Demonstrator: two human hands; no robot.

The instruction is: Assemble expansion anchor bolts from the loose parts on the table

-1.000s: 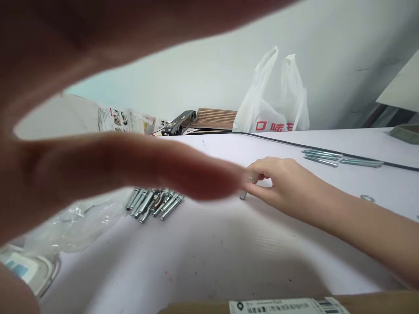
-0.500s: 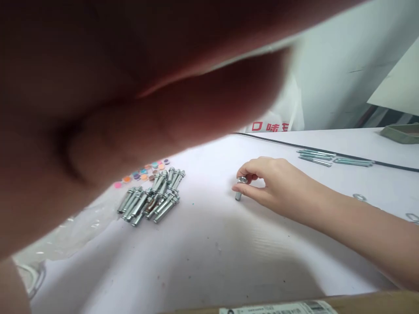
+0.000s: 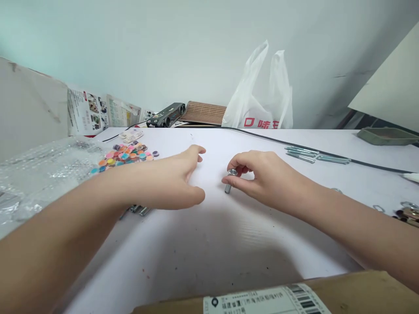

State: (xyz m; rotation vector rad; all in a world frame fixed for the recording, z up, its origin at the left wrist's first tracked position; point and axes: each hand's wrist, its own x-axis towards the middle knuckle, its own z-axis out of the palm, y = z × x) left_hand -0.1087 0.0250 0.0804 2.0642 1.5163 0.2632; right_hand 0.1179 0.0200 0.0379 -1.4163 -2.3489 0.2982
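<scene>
Two bare hands, by the clock from mid-view: one left hand (image 3: 176,179) at eight, one right hand (image 3: 258,174) just past three. There is one anchor bolt (image 3: 228,187) between four and five. Several metal bolt ends (image 3: 144,211) show at eight — the left forearm (image 3: 98,200) hides their full number. Roughly five slim metal rods (image 3: 334,159) lie at three, with one green tray (image 3: 386,137) beyond. Coloured discs (image 3: 124,155) at nine run to dozens — they overlap too much for an exact count. One white plastic bag (image 3: 255,107) stands between one and two, one slatted brown mat (image 3: 206,112) at twelve. One cardboard box (image 3: 353,288) with one printed label (image 3: 262,303) is at five.
</scene>
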